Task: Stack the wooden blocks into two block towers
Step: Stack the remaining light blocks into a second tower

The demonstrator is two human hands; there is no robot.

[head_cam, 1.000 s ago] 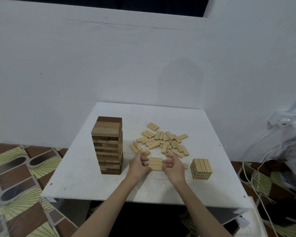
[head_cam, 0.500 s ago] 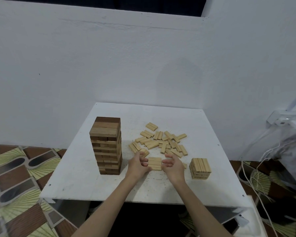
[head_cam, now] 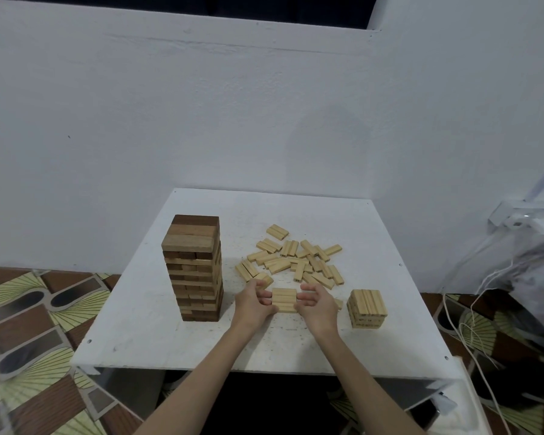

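A tall tower of brown blocks (head_cam: pixel 196 268) stands on the left of the white table (head_cam: pixel 157 334). At the right sits a short stack of pale blocks (head_cam: pixel 366 308). Between my hands lies a small set of pale blocks (head_cam: pixel 284 299), side by side. My left hand (head_cam: pixel 254 304) presses its fingertips against the set's left end, and my right hand (head_cam: pixel 317 304) presses against its right end. Several loose pale blocks (head_cam: pixel 296 262) lie scattered behind the set.
A white wall rises close behind the table. White cables (head_cam: pixel 471 328) and a grey bag (head_cam: pixel 534 277) lie to the right. Patterned floor tiles (head_cam: pixel 29 324) show on the left.
Both hands stay at the ends of the small block set; the view has shifted slightly. The towers and loose blocks have not moved.
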